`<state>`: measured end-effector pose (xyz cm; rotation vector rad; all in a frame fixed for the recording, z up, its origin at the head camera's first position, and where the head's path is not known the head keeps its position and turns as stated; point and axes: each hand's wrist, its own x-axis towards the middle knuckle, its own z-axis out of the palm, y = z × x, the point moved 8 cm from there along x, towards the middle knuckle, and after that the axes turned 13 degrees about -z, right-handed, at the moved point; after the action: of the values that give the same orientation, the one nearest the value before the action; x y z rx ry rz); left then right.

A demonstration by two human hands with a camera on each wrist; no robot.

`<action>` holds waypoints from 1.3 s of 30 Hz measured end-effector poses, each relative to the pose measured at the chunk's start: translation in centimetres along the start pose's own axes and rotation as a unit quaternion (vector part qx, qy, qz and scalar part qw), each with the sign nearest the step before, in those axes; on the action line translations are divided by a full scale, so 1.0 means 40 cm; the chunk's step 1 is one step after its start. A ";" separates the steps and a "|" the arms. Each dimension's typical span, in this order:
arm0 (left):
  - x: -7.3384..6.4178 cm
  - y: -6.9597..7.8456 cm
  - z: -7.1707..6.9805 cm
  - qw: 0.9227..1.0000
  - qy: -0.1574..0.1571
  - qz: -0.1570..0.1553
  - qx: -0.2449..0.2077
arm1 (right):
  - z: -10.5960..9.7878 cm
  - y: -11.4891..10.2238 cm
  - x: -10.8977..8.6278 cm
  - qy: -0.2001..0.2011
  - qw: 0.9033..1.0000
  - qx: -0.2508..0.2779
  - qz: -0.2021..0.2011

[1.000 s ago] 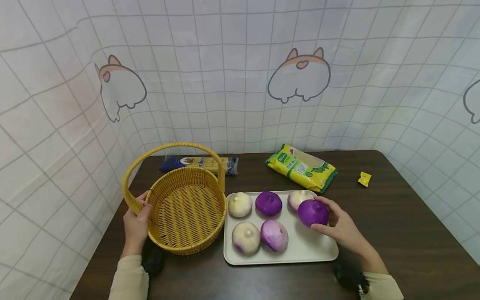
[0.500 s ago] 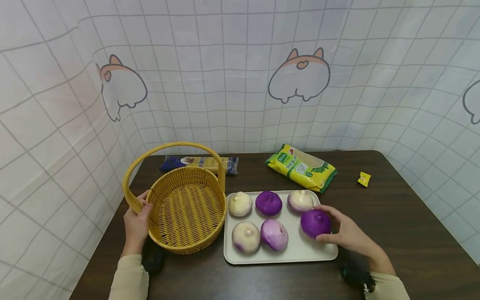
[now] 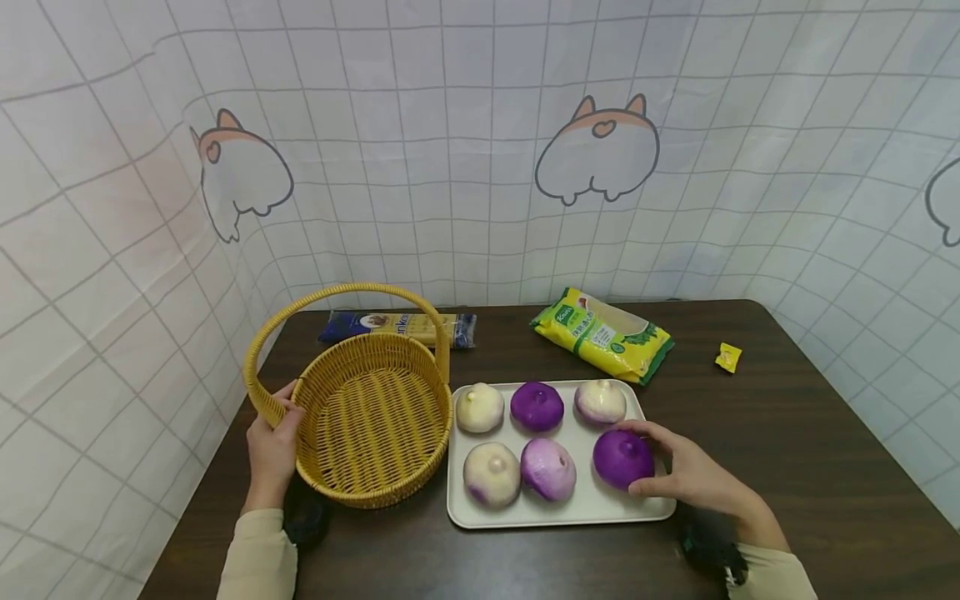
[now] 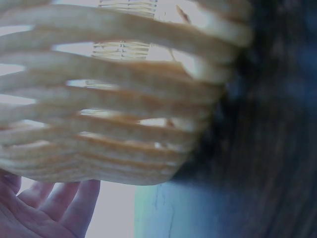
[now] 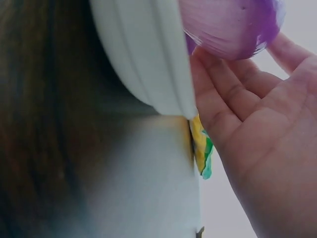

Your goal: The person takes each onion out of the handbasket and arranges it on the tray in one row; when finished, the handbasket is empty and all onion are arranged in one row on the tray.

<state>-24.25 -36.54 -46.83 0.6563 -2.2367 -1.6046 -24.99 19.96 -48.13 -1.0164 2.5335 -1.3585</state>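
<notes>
My left hand (image 3: 272,450) grips the yellow wicker basket (image 3: 446,442) at its left side, where the tall handle meets the rim. In the left wrist view the fingers (image 4: 81,206) lie against the woven wall. My right hand (image 3: 693,475) holds a dark purple onion (image 3: 622,458) between thumb and fingers, low at the right end of the white tray (image 3: 592,508). The right wrist view shows its glossy underside resting against the fingers (image 5: 233,89). Whether this onion touches the tray is hard to tell. Several other purple and whitish onions (image 3: 549,470) sit in two rows on the tray.
Behind the basket lies a blue and yellow packet (image 3: 420,327). A yellow-green bag (image 3: 603,336) lies behind the tray, and a small yellow wrapped piece (image 3: 727,357) is to its right. A white grid-patterned curtain (image 3: 480,167) surrounds the dark table (image 3: 810,467).
My right hand has brought the dark purple onion down and toward me, away from the whitish onion at the back right. My left hand and the basket have stayed put.
</notes>
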 end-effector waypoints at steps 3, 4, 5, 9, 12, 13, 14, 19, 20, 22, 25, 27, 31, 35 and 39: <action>-0.001 -0.002 0.001 1.000 -0.003 -0.009 -0.003 | 0.009 -0.001 -0.001 -0.005 1.000 0.019 -0.004; -0.002 -0.003 0.001 1.000 -0.003 -0.011 -0.004 | 0.012 -0.001 0.000 -0.007 1.000 0.024 -0.007; -0.001 -0.004 0.001 1.000 -0.002 -0.013 -0.006 | 0.015 -0.002 0.001 -0.010 0.999 0.029 -0.010; 0.005 0.005 0.000 1.000 0.003 0.005 -0.008 | 0.019 -0.007 0.008 -0.015 0.999 0.037 -0.017; 0.004 0.003 -0.002 1.000 0.005 0.013 -0.011 | 0.023 -0.010 0.009 -0.021 0.999 0.032 -0.015; 0.003 0.002 -0.002 1.000 0.005 0.013 -0.011 | 0.024 -0.010 0.009 -0.022 0.999 0.029 -0.013; 0.002 0.001 -0.003 1.000 0.005 0.014 -0.011 | 0.025 -0.010 0.010 -0.023 0.999 0.027 -0.012; -0.001 -0.001 -0.003 1.000 0.005 0.008 -0.003 | 0.027 -0.002 0.010 -0.028 0.999 0.015 -0.004; -0.001 -0.001 -0.003 1.000 0.005 0.006 -0.001 | 0.026 -0.001 0.009 -0.027 1.000 0.013 -0.003; -0.002 0.002 -0.002 1.000 0.002 0.005 0.000 | 0.023 0.000 0.009 -0.025 1.000 0.009 -0.002; 0.000 0.006 -0.001 1.000 0.000 0.005 -0.004 | 0.019 -0.003 0.010 -0.023 1.000 0.011 -0.005; 0.003 0.008 0.001 1.000 0.001 0.008 -0.006 | 0.017 -0.008 0.011 -0.020 1.000 0.013 -0.010; 0.005 0.008 0.003 1.000 0.007 0.006 -0.005 | 0.010 -0.011 0.008 -0.014 1.000 0.013 -0.014; 0.006 0.008 0.003 1.000 0.002 0.005 -0.008 | 0.001 -0.007 0.006 0.000 0.999 0.036 -0.016; 0.005 0.003 0.001 1.000 -0.003 0.003 -0.011 | -0.011 -0.002 0.002 0.022 0.999 0.048 -0.007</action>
<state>-24.48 -36.58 -46.72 0.6389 -2.2194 -1.6282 -25.19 20.18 -47.79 -0.9994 2.4691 -1.5056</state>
